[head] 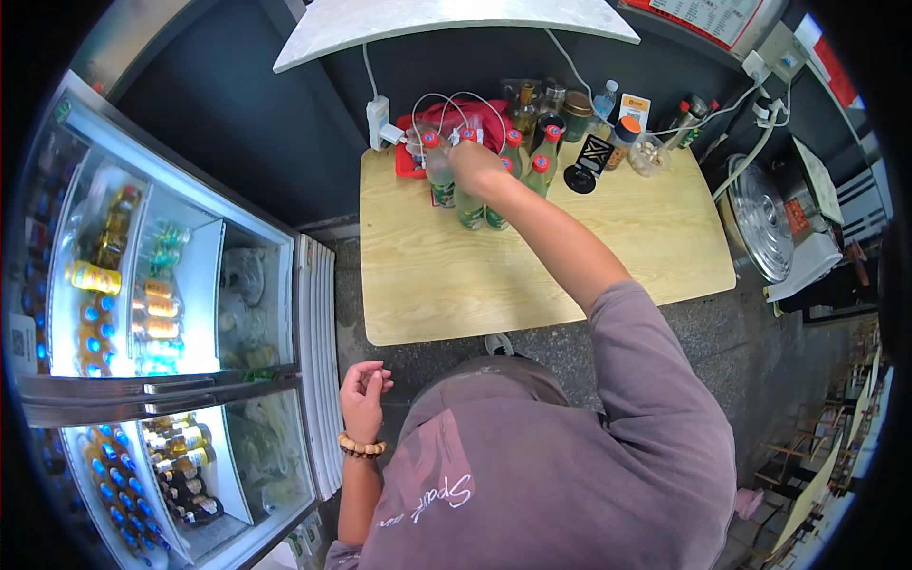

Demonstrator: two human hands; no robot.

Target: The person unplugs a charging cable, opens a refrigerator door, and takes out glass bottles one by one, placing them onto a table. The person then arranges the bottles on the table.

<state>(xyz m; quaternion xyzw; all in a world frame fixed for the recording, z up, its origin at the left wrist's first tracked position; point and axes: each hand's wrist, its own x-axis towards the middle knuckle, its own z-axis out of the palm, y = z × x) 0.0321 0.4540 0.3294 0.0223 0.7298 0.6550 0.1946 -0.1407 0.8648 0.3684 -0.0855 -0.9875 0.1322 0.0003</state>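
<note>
My right hand reaches over the wooden table and is closed around the upper part of a clear bottle with a red cap and a green label. My arm and hand hide part of it. Close to its left stands a similar bottle. Several more red-capped bottles stand to its right, among them one greenish bottle. My left hand hangs off the table near my waist, fingers loosely bent and holding nothing; a beaded bracelet circles its wrist.
On the wooden table, a red basket with cables sits behind the bottles. A black stand, an orange-lidded jar and a garlic container are on the right. A glass-fronted drinks fridge lines the left; a white shelf overhangs the back.
</note>
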